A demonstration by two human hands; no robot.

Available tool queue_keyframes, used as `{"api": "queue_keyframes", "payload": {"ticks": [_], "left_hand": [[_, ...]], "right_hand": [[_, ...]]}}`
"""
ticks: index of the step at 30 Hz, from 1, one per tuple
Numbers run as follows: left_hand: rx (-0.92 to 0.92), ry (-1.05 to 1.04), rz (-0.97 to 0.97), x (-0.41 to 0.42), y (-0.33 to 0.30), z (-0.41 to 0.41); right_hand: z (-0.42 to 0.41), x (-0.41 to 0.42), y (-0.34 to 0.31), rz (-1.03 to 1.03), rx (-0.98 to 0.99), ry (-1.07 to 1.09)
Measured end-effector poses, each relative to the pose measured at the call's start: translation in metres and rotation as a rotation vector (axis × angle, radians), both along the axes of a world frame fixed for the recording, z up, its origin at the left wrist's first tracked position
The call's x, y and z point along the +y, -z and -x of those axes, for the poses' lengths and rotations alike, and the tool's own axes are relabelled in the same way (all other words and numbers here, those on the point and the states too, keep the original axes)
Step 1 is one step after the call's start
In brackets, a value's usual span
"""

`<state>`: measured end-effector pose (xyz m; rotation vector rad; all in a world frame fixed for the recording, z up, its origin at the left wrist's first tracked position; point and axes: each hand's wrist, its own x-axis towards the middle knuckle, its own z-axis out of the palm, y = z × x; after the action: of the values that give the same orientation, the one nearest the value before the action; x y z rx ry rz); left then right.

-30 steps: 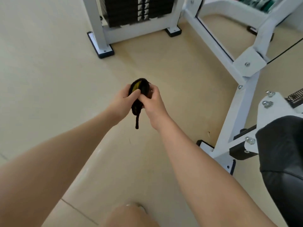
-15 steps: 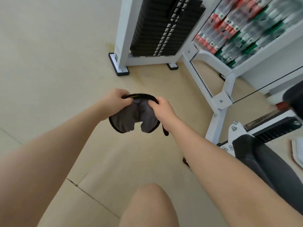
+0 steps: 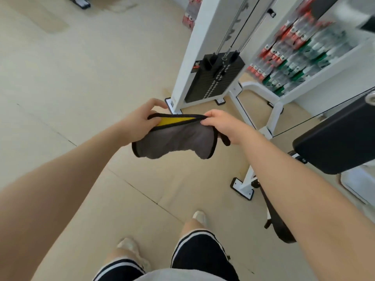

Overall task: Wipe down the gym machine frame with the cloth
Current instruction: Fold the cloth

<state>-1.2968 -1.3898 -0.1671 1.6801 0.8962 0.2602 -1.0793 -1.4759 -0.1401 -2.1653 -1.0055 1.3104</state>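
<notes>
A grey cloth (image 3: 176, 141) with black trim and a yellow inner side hangs spread between my hands in mid-air over the floor. My left hand (image 3: 143, 118) pinches its left top edge and my right hand (image 3: 222, 124) pinches its right top edge. Just beyond the cloth rises the white gym machine frame (image 3: 199, 47), with a black weight stack (image 3: 215, 78) and cables inside it. Its low white rails (image 3: 272, 116) run to the right under a black padded seat (image 3: 334, 138).
Shelves of bottled drinks (image 3: 298, 49) stand at the back right. A white frame foot (image 3: 242, 188) sits on the beige floor near my right forearm, with a black strap (image 3: 278, 226) hanging by it. My legs and shoes (image 3: 199, 218) are at the bottom.
The bunched cloth has been opened out wide between my hands, showing its yellow side. My view has lifted, bringing the upright frame and weight stack into sight.
</notes>
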Motion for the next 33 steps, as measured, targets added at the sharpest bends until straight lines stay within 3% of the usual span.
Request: {"api": "queue_keyframes", "payload": {"ticks": [6, 11, 14, 18, 26, 33], "left_hand": [[0.124, -0.014, -0.253, 0.049, -0.075, 0.034], [0.228, 0.151, -0.514, 0.124, -0.095, 0.038], [0.179, 0.181, -0.592, 0.181, -0.102, 0.029], [0.174, 0.221, -0.603, 0.272, -0.122, 0.0], [0.258, 0.262, -0.622, 0.433, -0.161, -0.063], [0.17, 0.266, -0.698, 0.583, -0.152, -0.117]], "right_hand": [[0.029, 0.056, -0.069, -0.125, 0.055, -0.039], [0.029, 0.125, -0.08, -0.234, 0.022, 0.015], [0.019, 0.183, -0.084, -0.301, 0.002, 0.029], [-0.009, 0.264, -0.105, -0.367, 0.052, 0.098], [-0.058, 0.4, -0.136, -0.41, -0.104, 0.175], [-0.092, 0.526, -0.122, -0.341, -0.245, 0.364]]}}
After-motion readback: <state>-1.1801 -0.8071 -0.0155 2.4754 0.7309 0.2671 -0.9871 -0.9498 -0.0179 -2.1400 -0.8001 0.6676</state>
